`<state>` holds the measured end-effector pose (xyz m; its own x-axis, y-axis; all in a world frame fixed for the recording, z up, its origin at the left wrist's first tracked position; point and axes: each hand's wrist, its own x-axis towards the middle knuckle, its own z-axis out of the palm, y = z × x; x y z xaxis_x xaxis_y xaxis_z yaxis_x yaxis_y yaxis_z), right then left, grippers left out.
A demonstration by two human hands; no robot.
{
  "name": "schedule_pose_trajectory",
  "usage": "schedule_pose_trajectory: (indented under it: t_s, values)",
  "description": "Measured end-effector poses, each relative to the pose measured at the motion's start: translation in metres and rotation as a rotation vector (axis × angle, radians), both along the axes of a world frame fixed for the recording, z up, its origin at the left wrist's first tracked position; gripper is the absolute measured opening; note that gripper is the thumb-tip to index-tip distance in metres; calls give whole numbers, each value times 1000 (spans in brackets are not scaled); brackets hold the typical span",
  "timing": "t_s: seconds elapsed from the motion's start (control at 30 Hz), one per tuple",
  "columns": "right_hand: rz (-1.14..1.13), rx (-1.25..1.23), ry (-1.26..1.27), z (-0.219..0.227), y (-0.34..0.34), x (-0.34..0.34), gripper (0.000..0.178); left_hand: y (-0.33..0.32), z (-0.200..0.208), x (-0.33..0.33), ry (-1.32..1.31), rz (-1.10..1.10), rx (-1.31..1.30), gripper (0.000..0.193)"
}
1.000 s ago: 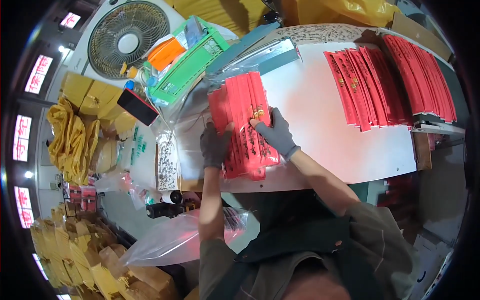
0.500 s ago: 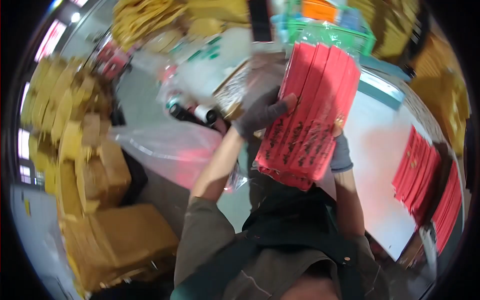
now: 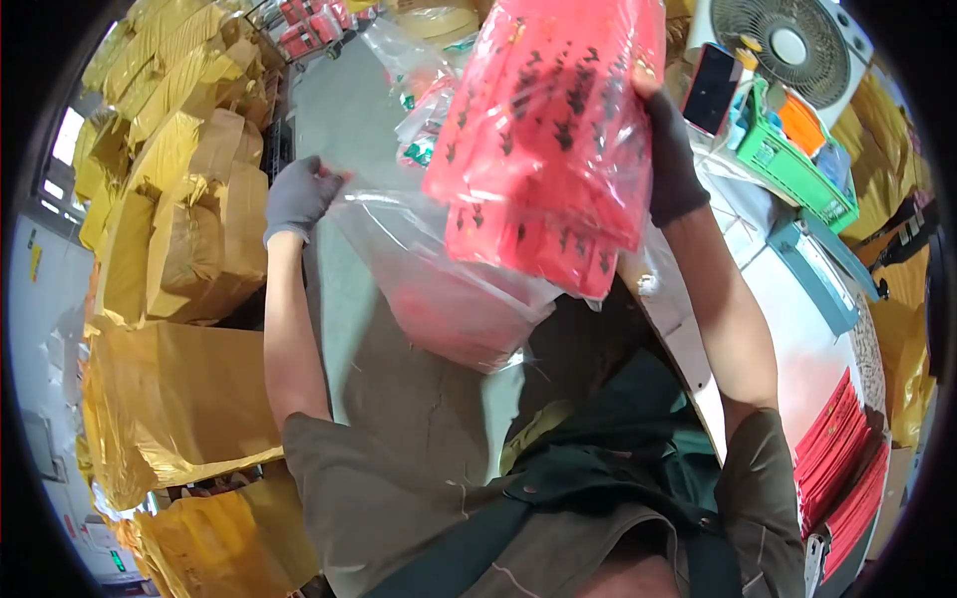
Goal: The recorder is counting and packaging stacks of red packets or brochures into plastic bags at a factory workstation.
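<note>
My left hand (image 3: 302,199), in a grey fingerless glove, is closed on the edge of a large clear plastic bag (image 3: 449,304) and draws its rim out to the left. My right hand (image 3: 676,149), gloved the same way, grips the right side of a bundle of red printed packets (image 3: 543,149) in clear wrapping. The bundle is held up over the bag's right part and hides some of it. Something reddish shows through the bag's lower part.
Yellow-wrapped cartons (image 3: 189,389) are stacked along the left. To the right, a white table (image 3: 788,349) carries more red packets (image 3: 832,448), a teal box (image 3: 812,274), a green basket (image 3: 797,159) and a phone (image 3: 712,88). A fan (image 3: 788,45) stands behind.
My left hand has let go of the red bundle, moved left and taken hold of the plastic bag's edge. The bundle now hangs over the bag in my right hand alone. The view has shifted.
</note>
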<state>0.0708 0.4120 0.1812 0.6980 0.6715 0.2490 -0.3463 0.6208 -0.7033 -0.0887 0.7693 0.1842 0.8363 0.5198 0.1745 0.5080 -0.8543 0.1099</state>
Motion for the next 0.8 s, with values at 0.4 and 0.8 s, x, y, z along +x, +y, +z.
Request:
schedule_pose_trajectory:
  t_s: [0.4,0.8]
  values:
    - [-243,-244,-530,-66,197,-5,26,28,-4,-20,-117,-464,-1142,47]
    - [250,-1264,-1380,-173,138,-75,47,31,-51,-29,-845,-202,-1380,53]
